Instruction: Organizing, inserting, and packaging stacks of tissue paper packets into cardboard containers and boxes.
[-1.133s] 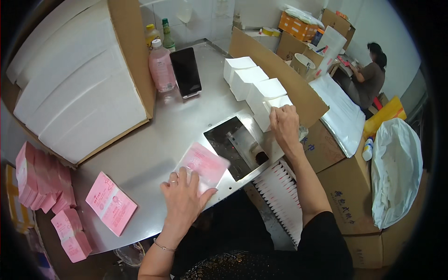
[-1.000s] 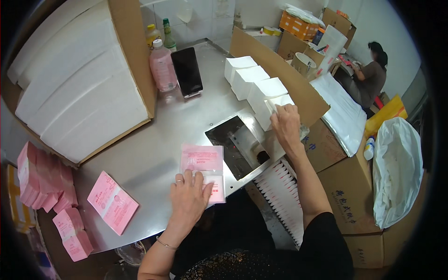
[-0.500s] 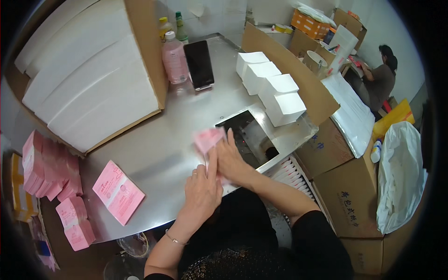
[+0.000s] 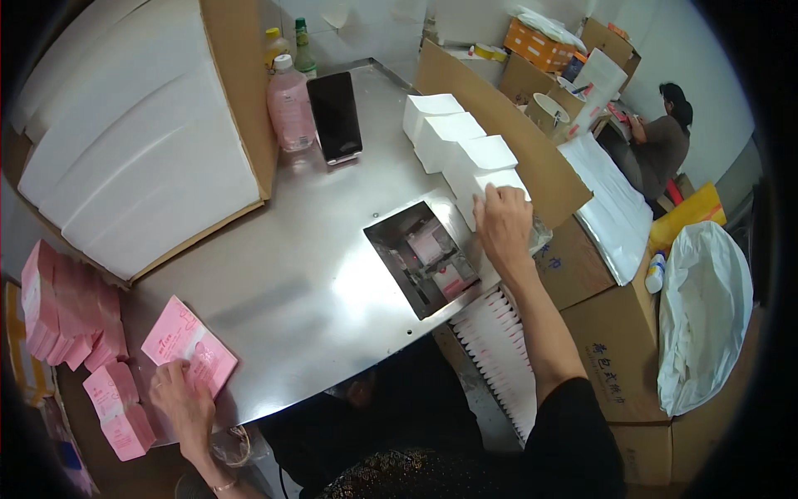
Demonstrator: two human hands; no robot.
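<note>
My left hand (image 4: 183, 403) rests on the near edge of a flat pile of pink printed paper sleeves (image 4: 189, 343), its fingers apart and bent over the top. My right hand (image 4: 504, 229) reaches across to the nearest of several white folded-tissue stacks (image 4: 486, 153), with the fingers bent over its top and the thumb at its left side; the palm side is hidden. Between the hands is a rectangular opening (image 4: 422, 258) in the metal table (image 4: 291, 274). Pink and white packs (image 4: 428, 246) show down inside it.
More pink sleeves (image 4: 71, 312) stand in bundles at the left edge. A large carton (image 4: 264, 125) of white tissue fills the far left. A pink bottle (image 4: 291, 108) and a phone (image 4: 336, 118) stand behind. Cardboard boxes (image 4: 619, 353) and a seated person (image 4: 661, 154) are on the right.
My hands have parted from the middle, where they held a pink sleeve. The left went to the pink pile, the right to the white stacks. Pink and white packs now show in the opening.
</note>
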